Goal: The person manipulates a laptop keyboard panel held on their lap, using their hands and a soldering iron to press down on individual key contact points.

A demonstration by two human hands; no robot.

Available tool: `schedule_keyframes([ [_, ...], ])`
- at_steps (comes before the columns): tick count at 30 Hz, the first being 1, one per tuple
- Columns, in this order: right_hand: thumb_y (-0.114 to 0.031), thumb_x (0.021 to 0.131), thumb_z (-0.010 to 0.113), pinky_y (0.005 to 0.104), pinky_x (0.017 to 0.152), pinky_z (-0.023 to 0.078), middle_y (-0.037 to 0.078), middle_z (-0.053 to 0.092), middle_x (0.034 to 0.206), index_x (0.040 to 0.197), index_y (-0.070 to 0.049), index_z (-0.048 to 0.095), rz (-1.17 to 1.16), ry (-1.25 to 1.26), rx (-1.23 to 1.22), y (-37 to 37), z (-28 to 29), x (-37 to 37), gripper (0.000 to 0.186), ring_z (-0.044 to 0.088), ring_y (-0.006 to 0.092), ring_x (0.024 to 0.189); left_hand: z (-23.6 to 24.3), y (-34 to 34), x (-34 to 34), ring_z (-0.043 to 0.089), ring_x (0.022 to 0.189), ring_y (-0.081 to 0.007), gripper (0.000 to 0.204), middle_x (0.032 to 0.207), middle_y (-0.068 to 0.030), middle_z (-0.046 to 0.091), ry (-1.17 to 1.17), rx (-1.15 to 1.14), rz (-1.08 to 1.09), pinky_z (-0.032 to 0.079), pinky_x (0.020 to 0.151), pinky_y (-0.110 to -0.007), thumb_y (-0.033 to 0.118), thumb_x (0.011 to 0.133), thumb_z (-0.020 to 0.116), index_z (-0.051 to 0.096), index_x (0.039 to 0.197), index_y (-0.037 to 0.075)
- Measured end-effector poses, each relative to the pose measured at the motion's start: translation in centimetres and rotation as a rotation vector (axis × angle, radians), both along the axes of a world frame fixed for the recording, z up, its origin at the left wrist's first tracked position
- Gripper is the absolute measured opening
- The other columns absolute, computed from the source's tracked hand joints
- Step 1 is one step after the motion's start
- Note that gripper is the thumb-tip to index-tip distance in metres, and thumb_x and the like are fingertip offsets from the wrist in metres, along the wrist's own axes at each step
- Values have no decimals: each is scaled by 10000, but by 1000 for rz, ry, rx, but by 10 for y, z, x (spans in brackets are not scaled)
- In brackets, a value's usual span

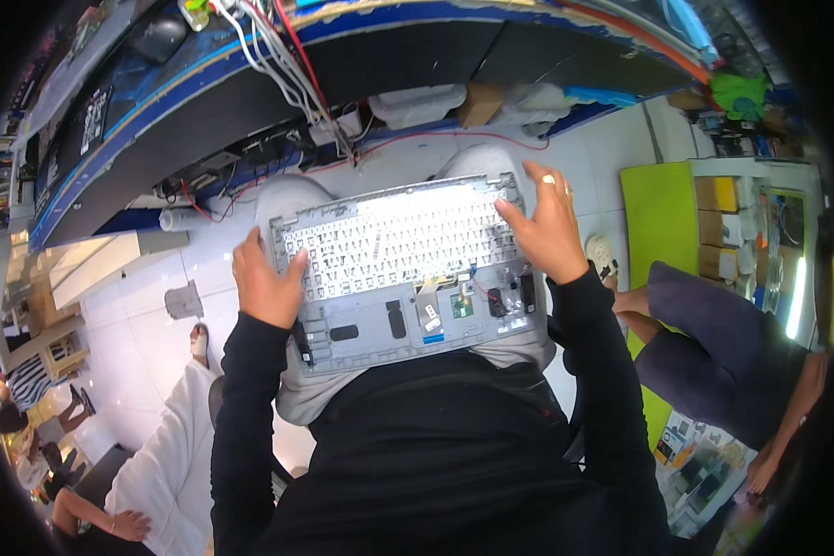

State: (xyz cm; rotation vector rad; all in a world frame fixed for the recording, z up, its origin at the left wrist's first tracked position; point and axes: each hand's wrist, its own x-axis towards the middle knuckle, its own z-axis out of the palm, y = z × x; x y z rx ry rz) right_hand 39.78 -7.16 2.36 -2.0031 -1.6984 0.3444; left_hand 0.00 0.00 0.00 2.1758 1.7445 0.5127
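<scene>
A grey laptop top case (pixel 361 345) rests on my thighs with its inside facing up. It carries the white back of a keyboard (pixel 398 232), a small green board (pixel 461 305), flat cables and dark parts at both lower corners. My left hand (pixel 267 283) grips the case's left side, thumb over the keyboard's edge. On the right side my right hand (pixel 550 227) holds the upper part of the case, its thumb on the keyboard back, a ring on one finger. Some fingertips of both hands are hidden at the edges.
A workbench (pixel 417 46) with hanging cables (pixel 287 79) spans the top. Seated people are at lower left (pixel 157 463) and right (pixel 713 361). A green panel (pixel 658 213) and shelves (pixel 727 213) stand at right, a wooden unit (pixel 120 269) at left, boxes (pixel 480 104) under the bench.
</scene>
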Motion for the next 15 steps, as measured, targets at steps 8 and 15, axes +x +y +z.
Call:
schedule_keyframes([
  [8,-112,870,756,501,1006,464,226,609,1239,1254,31,669,103,-66,21,-48,21,-38,419,570,427,1166,3,-8,9,574,1214,-438,906,1314,-295,547,-21,-284,54,465,1076,-465,355,830,861,426,1466,-121],
  [15,-16,806,653,500,1050,442,171,648,1162,1208,-17,712,462,-73,-21,-35,12,-98,407,575,370,1118,7,-6,9,536,1269,-445,1029,1329,-319,524,-55,-351,27,449,1106,-460,388,762,921,393,1469,-141],
])
